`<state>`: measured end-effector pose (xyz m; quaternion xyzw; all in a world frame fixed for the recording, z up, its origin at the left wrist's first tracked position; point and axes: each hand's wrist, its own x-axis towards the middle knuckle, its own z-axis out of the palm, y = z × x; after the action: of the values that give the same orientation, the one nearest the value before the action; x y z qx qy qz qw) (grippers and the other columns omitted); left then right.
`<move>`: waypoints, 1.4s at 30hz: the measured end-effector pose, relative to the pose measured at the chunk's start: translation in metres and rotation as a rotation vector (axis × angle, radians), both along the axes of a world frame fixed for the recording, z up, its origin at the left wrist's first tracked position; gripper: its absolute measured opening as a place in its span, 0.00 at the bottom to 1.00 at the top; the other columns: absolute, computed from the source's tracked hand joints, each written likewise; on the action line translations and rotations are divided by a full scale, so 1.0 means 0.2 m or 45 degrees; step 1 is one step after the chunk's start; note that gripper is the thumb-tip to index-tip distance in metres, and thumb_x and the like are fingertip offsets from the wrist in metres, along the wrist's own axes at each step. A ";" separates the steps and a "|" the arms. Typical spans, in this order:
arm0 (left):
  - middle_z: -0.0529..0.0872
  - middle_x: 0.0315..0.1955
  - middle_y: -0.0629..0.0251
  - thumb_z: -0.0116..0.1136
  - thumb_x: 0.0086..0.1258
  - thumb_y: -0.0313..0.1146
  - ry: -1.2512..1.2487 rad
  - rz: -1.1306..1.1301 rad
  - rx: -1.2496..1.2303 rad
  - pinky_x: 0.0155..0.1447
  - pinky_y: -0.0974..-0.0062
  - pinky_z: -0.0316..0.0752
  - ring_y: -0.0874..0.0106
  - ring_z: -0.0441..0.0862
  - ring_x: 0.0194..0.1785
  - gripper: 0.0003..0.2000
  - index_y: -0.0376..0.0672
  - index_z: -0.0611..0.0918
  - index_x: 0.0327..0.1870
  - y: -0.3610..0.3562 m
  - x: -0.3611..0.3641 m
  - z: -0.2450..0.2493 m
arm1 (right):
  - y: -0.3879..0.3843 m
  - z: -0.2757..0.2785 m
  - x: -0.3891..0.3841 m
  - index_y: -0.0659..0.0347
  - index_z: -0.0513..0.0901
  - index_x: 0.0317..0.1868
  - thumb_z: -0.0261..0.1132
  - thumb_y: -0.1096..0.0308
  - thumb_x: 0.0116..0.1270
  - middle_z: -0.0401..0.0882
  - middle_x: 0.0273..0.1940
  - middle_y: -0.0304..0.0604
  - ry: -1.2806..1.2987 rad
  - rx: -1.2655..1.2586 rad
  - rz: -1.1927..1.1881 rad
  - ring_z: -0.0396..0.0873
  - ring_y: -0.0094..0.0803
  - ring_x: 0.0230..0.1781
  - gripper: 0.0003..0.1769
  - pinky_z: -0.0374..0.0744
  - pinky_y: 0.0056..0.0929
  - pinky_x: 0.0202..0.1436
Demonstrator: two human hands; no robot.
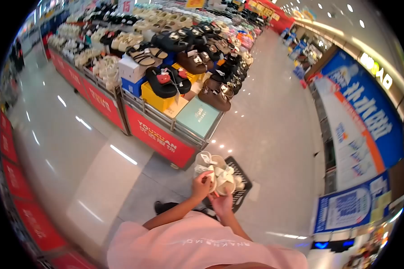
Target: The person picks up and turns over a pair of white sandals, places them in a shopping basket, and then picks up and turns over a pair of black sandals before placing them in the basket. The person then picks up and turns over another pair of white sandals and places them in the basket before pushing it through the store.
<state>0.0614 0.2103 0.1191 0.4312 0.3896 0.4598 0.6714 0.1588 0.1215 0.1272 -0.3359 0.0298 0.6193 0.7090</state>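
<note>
In front of my body I hold a pair of cream slippers (pixel 226 181) with bow-like straps, toes toward me. My left hand (pixel 202 184) is closed on the left slipper, its fingers bent at the strap; a clear wrapping or tag seems to show at the far end. My right hand (pixel 222 202) grips the near end of the pair from below, thumb up against the right slipper. Beneath and to the right of the pair is a black basket (pixel 244 178) with slotted walls. What lies in it is mostly hidden by the slippers.
A railed display stand (pixel 159 140) with red panels stands just ahead, bearing many shoes, black slippers (pixel 167 80), brown clogs (pixel 215 93) and a green shoebox (pixel 199 115). Shiny tiled floor (pixel 274 134) runs along its right. Blue banners (pixel 361 96) line the right side.
</note>
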 end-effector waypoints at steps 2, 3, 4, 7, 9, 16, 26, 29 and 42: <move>0.83 0.32 0.66 0.53 0.74 0.25 0.119 0.125 0.200 0.34 0.82 0.77 0.79 0.82 0.29 0.10 0.41 0.85 0.50 0.06 -0.10 0.00 | 0.07 0.06 -0.09 0.58 0.64 0.70 0.53 0.54 0.74 0.68 0.68 0.51 0.047 -0.005 0.106 0.68 0.47 0.68 0.29 0.65 0.55 0.72; 0.83 0.32 0.65 0.52 0.73 0.24 0.207 0.206 0.369 0.33 0.81 0.76 0.78 0.81 0.27 0.10 0.40 0.85 0.48 0.09 -0.16 0.00 | 0.11 0.08 -0.14 0.57 0.64 0.70 0.53 0.55 0.74 0.68 0.68 0.52 0.060 -0.014 0.143 0.68 0.47 0.68 0.28 0.64 0.56 0.73; 0.82 0.32 0.62 0.53 0.72 0.25 0.255 0.233 0.367 0.35 0.76 0.76 0.72 0.81 0.29 0.09 0.42 0.86 0.46 0.10 -0.22 -0.01 | 0.14 0.10 -0.19 0.56 0.64 0.70 0.54 0.55 0.74 0.68 0.68 0.51 0.055 -0.036 0.167 0.68 0.47 0.68 0.28 0.64 0.56 0.73; 0.79 0.32 0.56 0.54 0.68 0.25 0.337 0.243 0.384 0.39 0.66 0.75 0.60 0.80 0.33 0.09 0.45 0.88 0.41 0.15 -0.32 0.00 | 0.21 0.15 -0.29 0.55 0.65 0.70 0.55 0.57 0.74 0.69 0.68 0.48 0.038 -0.045 0.178 0.67 0.46 0.69 0.27 0.64 0.56 0.73; 0.78 0.31 0.57 0.55 0.67 0.25 0.317 0.221 0.378 0.39 0.65 0.75 0.61 0.79 0.32 0.09 0.46 0.88 0.39 0.19 -0.36 0.01 | 0.23 0.14 -0.34 0.55 0.65 0.70 0.55 0.58 0.73 0.69 0.68 0.46 0.020 -0.019 0.172 0.68 0.45 0.69 0.27 0.64 0.56 0.73; 0.76 0.29 0.64 0.54 0.68 0.20 0.076 0.257 0.240 0.30 0.78 0.74 0.76 0.79 0.25 0.06 0.37 0.84 0.32 0.42 -0.38 0.17 | 0.49 0.31 -0.33 0.57 0.70 0.66 0.59 0.62 0.68 0.74 0.64 0.46 0.130 -0.015 0.139 0.71 0.43 0.64 0.26 0.68 0.58 0.69; 0.80 0.25 0.69 0.50 0.70 0.19 0.112 0.580 0.096 0.31 0.83 0.72 0.81 0.77 0.26 0.07 0.39 0.80 0.32 1.30 0.01 0.05 | 1.51 0.02 0.10 0.59 0.66 0.68 0.60 0.64 0.70 0.73 0.65 0.49 0.256 0.272 0.332 0.71 0.50 0.66 0.28 0.73 0.66 0.61; 0.80 0.25 0.69 0.50 0.71 0.21 -0.060 0.590 -0.191 0.28 0.82 0.70 0.81 0.76 0.24 0.07 0.41 0.80 0.32 1.44 0.07 0.05 | 1.68 -0.05 0.19 0.60 0.66 0.68 0.60 0.64 0.71 0.72 0.64 0.50 0.226 0.146 0.314 0.70 0.51 0.66 0.27 0.74 0.69 0.59; 0.87 0.46 0.57 0.51 0.73 0.27 -0.191 0.247 -0.650 0.42 0.74 0.79 0.66 0.86 0.50 0.06 0.38 0.81 0.43 1.59 0.34 -0.05 | 2.05 -0.30 0.86 0.58 0.70 0.65 0.59 0.62 0.72 0.77 0.58 0.49 -0.182 -0.033 0.616 0.80 0.47 0.54 0.23 0.83 0.55 0.46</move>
<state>0.1301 0.5283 0.1089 0.1737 0.4814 0.4395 0.7382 0.3300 0.5309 0.0670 -0.3850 -0.0937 0.7453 0.5362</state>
